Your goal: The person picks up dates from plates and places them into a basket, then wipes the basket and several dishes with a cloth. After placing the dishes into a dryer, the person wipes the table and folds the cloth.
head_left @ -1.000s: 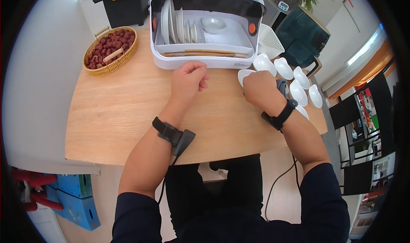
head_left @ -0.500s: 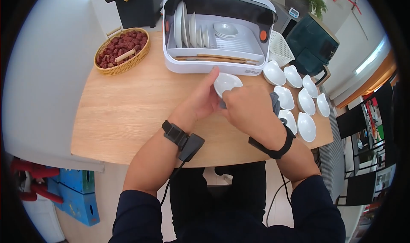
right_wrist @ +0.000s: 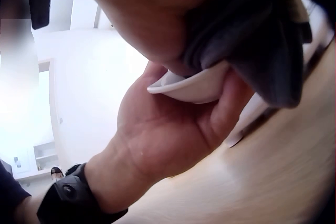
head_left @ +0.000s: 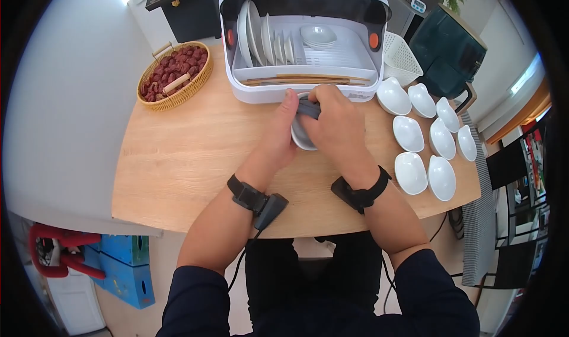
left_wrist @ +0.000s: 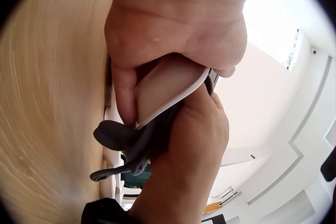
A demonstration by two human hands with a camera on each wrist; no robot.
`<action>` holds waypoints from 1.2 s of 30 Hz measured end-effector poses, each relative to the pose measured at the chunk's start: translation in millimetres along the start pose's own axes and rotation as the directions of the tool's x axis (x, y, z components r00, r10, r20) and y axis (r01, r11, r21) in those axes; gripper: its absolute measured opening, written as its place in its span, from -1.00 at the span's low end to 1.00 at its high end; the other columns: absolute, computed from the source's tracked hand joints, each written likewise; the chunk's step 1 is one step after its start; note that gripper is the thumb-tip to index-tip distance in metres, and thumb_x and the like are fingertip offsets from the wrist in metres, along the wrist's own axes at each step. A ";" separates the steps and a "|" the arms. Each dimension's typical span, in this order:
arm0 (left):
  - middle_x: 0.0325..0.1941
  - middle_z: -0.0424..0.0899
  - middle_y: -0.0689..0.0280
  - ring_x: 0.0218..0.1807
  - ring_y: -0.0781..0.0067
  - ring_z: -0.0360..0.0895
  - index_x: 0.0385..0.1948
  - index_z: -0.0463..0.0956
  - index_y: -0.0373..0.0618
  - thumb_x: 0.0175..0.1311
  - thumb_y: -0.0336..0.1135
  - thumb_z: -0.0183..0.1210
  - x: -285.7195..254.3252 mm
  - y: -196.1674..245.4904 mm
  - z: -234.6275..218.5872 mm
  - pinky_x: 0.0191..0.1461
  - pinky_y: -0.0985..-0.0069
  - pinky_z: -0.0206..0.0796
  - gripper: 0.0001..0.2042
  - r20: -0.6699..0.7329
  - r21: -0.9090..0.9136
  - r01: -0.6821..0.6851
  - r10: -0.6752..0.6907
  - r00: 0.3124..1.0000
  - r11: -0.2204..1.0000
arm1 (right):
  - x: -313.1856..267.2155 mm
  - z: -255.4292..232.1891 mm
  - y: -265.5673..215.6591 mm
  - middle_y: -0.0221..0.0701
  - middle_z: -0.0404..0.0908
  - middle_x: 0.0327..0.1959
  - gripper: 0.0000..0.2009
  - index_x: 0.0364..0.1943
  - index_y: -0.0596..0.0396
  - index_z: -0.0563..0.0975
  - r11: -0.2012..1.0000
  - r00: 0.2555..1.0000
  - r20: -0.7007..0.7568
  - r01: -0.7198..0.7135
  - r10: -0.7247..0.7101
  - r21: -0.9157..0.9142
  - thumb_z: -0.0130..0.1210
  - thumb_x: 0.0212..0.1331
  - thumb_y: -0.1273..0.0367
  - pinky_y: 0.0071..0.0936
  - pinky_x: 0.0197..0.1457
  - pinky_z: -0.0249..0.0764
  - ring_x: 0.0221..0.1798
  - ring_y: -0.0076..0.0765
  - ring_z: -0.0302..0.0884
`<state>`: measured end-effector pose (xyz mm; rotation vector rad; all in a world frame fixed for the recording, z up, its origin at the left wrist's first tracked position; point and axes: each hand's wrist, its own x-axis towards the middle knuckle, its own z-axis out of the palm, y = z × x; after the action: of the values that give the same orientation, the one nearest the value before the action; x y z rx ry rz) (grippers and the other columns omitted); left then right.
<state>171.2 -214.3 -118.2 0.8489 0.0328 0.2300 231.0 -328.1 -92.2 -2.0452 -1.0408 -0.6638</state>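
My left hand grips a small white bowl from its left side, just in front of the dish cabinet, with the thumb up along the rim. My right hand holds a dark grey cloth inside that bowl. In the left wrist view the bowl is tilted, and folds of cloth hang past its rim. The right wrist view has the bowl cradled in the left palm, cloth bunched over it. Most of the bowl's inside is hidden by the right hand.
Several white bowls stand in rows on the right of the wooden table. The open white dish cabinet at the back holds plates, stacked dishes and chopsticks. A basket of red dates sits back left, a white perforated basket back right.
My right hand has brought a bowl and the cloth from the right side to the middle. My left hand has taken hold of the bowl, and the cloth is now inside it.
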 end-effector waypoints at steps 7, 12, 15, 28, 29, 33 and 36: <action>0.20 0.61 0.15 0.26 0.30 0.56 0.25 0.46 -0.17 0.57 0.34 -0.24 1.6 13.3 -26.2 0.31 0.33 0.45 -0.30 0.173 0.099 -0.010 -0.007 0.985 0.995 | -6.2 -25.1 -0.9 -0.32 0.64 -0.22 -0.72 -0.16 0.15 0.59 0.846 0.919 0.341 -0.017 -0.196 0.533 0.20 -0.04 0.54 -0.35 -0.17 0.53 -0.21 -0.05 0.62; 0.21 0.62 0.15 0.26 0.30 0.57 0.28 0.44 -0.17 0.57 0.34 -0.25 2.0 10.8 -12.2 0.32 0.30 0.44 -0.29 0.133 0.155 -0.087 0.066 0.989 0.984 | -12.4 -16.9 10.5 -0.33 0.64 -0.19 -0.81 -0.34 0.12 0.62 0.971 0.970 0.095 0.210 -0.221 0.117 0.14 -0.09 0.61 -0.23 -0.20 0.54 -0.21 -0.07 0.62; 0.13 0.63 0.20 0.19 0.38 0.59 0.21 0.46 -0.17 0.59 0.29 -0.19 -6.1 9.5 6.6 0.24 0.35 0.51 -0.36 0.085 0.070 -0.025 0.019 0.996 0.997 | -6.7 -9.4 5.4 -0.37 0.65 -0.17 -0.78 -0.33 0.09 0.62 0.977 0.976 -0.133 0.188 -0.173 0.106 0.13 -0.10 0.62 -0.28 -0.22 0.53 -0.22 -0.08 0.62; 0.22 0.65 0.10 0.24 0.16 0.62 0.29 0.43 -0.27 0.56 -0.02 0.00 1.0 33.1 -24.8 0.36 0.26 0.45 -0.50 0.049 -0.047 -0.156 0.158 0.986 0.987 | 10.8 -61.2 29.3 -0.41 0.72 -0.35 -0.66 -0.14 0.16 0.66 0.630 0.816 0.574 -0.413 -0.065 0.658 0.20 -0.11 0.60 -0.51 -0.14 0.54 -0.29 -0.54 0.59; 0.22 0.65 0.10 0.24 0.16 0.62 0.29 0.43 -0.27 0.56 -0.02 0.00 -0.1 33.5 -24.7 0.36 0.26 0.45 -0.50 0.045 -0.051 -0.164 0.166 0.985 0.985 | 12.2 -61.1 34.6 -0.38 0.72 -0.28 -0.67 -0.09 0.20 0.64 0.399 0.837 0.540 -0.525 0.084 0.752 0.20 -0.02 0.57 -0.50 -0.05 0.57 -0.20 -0.49 0.63; 0.18 0.67 0.11 0.18 0.21 0.66 0.26 0.45 -0.27 0.59 -0.06 0.00 -2.7 29.7 -12.2 0.26 0.30 0.52 -0.54 0.083 -0.076 -0.114 0.121 0.989 0.991 | 6.6 -37.6 25.9 -0.38 0.72 -0.15 -0.71 0.02 0.26 0.60 0.253 0.898 0.263 -0.362 0.352 0.897 0.21 0.22 0.50 -0.57 0.01 0.58 -0.09 -0.55 0.63; 0.07 0.71 0.19 0.04 0.35 0.68 0.20 0.50 -0.28 0.60 -0.06 0.04 0.1 20.6 -12.2 0.12 0.40 0.55 -0.56 0.041 0.143 -0.100 0.095 0.995 0.985 | 2.4 -32.7 13.3 -0.43 0.70 -0.06 -0.69 0.10 0.24 0.60 0.250 0.917 0.255 -0.336 0.305 0.908 0.22 0.33 0.40 -0.57 0.08 0.54 -0.03 -0.55 0.62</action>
<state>166.0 -192.1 -110.8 0.9998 -0.0243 0.3080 239.7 -358.3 -76.1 -1.0793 -0.6722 0.2465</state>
